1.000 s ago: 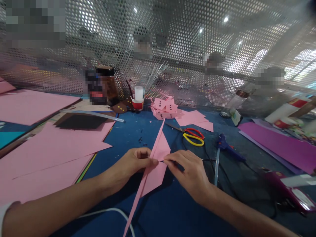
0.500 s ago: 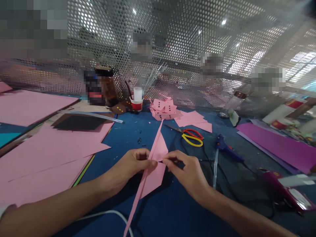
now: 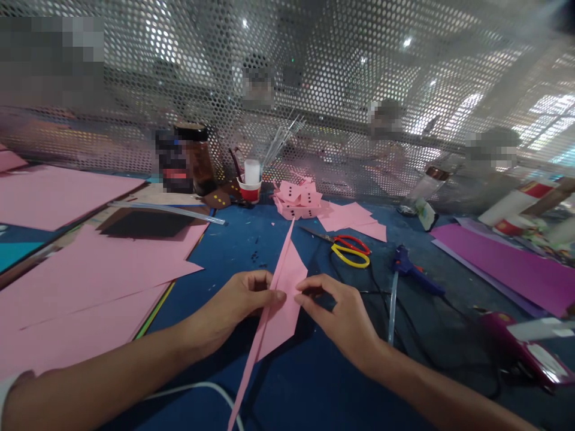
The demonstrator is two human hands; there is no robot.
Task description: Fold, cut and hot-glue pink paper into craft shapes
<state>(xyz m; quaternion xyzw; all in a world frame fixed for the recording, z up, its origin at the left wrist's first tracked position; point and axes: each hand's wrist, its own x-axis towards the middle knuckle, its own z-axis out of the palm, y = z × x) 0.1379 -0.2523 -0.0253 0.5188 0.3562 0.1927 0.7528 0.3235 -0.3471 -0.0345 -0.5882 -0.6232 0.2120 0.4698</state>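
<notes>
While the blue bench (image 3: 323, 386) fills the near middle, large pink paper sheets (image 3: 90, 269) cover much of its left side. Between the two hands, a folded pink paper piece (image 3: 279, 328) runs from far to near, a narrow strip along its left. Its fold could turn out crooked, I judge, if the left thumb let that strip slip; too hard a pull at the right edge might crumple the paper. The left hand (image 3: 247, 298) clamps the piece from the left between thumb and fingers; the right hand (image 3: 344, 311) has its fingertips at the right edge, pinching or merely touching, which is unclear. Farther right lie a blue hot glue gun (image 3: 412, 268) and scissors (image 3: 335, 240), the blade tip near the paper's far end.
</notes>
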